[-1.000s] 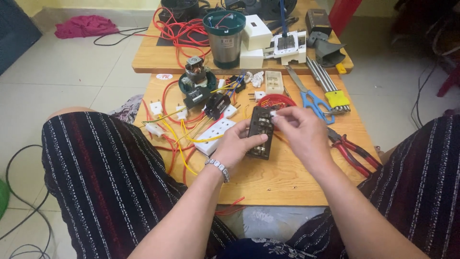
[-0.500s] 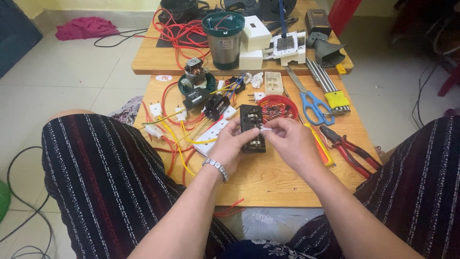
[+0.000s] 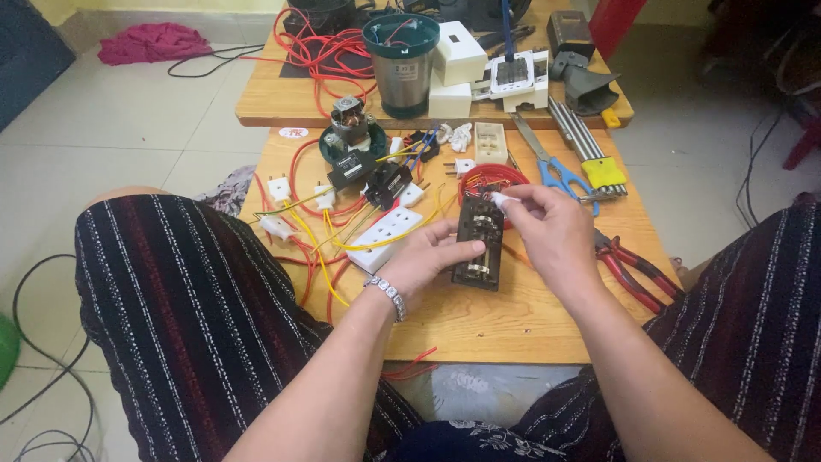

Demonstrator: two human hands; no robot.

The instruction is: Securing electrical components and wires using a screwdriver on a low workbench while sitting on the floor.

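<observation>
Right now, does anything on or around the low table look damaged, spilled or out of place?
Nothing looks damaged. Red and yellow wires sprawl loosely across the wooden table, and a red offcut lies off its near edge, below it.

My left hand (image 3: 425, 257) grips the black socket module (image 3: 479, 242) above the wooden table (image 3: 530, 316); my right hand (image 3: 554, 233) pinches its top.

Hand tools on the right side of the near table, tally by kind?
Scissors, blue handles: 1
Pliers, red handles: 1
Yellow-handled tool with metal rods: 1
Total: 3
</observation>
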